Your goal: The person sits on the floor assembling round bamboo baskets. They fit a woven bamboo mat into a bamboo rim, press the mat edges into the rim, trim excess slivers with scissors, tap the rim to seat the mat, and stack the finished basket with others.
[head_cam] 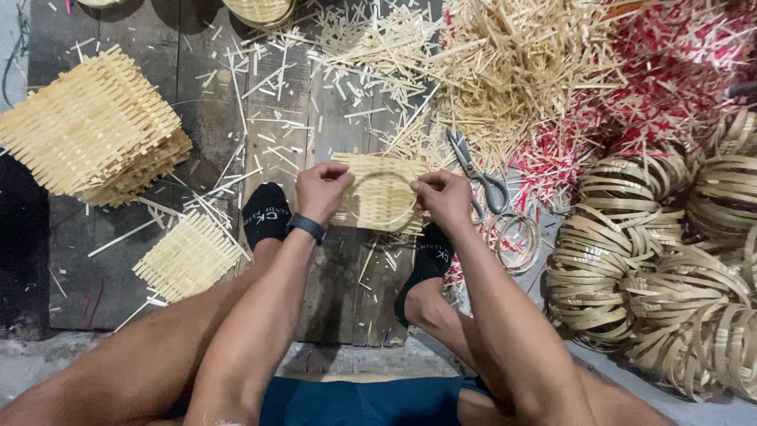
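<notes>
Head view, looking down past bare knees to a dark wooden floor (197,118). Both hands hold one small woven bamboo mat (380,192) with a thin bamboo ring (384,199) lying on its face, raised just above the floor between the two black-socked feet. Left hand (322,189), dark band on the wrist, fingers curled and pinching the mat's left edge. Right hand (443,197), fingers likewise closed on the mat's right edge at the ring. Grey scissors (477,172) lie on the floor just right of the mat, blades pointing away. A loose hoop (516,241) sits beside the right foot. Far left: a stack of finished woven mats (91,130); a single mat (189,256) lies nearer, by the left knee. Top right: a heap of plain bamboo splints (512,71), with red-marked splints (662,71) next to it. Right side: bundles of coiled bamboo strips (662,268).
</notes>
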The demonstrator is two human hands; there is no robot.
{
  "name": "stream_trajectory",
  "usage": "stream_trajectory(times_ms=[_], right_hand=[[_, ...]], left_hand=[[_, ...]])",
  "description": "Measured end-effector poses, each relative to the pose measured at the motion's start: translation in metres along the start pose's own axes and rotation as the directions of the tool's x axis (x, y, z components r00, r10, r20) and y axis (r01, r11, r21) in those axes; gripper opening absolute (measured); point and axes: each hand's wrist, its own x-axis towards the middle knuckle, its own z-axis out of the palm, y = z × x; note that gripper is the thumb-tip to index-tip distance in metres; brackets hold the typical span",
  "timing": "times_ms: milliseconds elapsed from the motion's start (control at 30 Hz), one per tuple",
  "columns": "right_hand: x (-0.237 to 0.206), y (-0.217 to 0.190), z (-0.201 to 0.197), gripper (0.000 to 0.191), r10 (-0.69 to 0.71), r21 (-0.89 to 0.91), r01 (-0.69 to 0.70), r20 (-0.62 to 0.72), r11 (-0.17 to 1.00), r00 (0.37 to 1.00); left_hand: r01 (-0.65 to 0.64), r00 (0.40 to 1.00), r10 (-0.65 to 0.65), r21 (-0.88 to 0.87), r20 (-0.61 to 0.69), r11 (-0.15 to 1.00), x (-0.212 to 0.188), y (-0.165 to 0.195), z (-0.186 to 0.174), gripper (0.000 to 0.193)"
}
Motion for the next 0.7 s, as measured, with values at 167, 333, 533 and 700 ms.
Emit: stream_trajectory(times_ms=[167, 333, 533, 700], right_hand=[[0.003, 0.032, 0.02, 0.017, -0.158, -0.377, 0.086, -0.164, 0.922, 0.974], [-0.002, 0.041, 0.024, 0.019, -0.225, -0.413, 0.119, -0.219, 0.903, 0.949], [-0.001, 0.043, 0.024, 0.019, -0.289, -0.418, 0.186, -0.197, 0.889, 0.937], [0.002, 0.042, 0.027, 0.018, -0.267, -0.419, 0.155, -0.223, 0.894, 0.938]], left_hand=[[-0.054, 0.998, 0.063, 0.299, -0.022, 0.953, 0.002, -0.022, 0.003, 0.021], [-0.019, 0.996, 0.05, 0.364, -0.076, 0.931, -0.004, -0.019, 0.003, 0.021], [-0.047, 0.995, 0.075, 0.37, -0.061, 0.928, 0.003, -0.014, -0.002, 0.019], [-0.007, 0.997, 0.035, 0.392, -0.064, 0.92, 0.004, -0.01, -0.001, 0.021]])
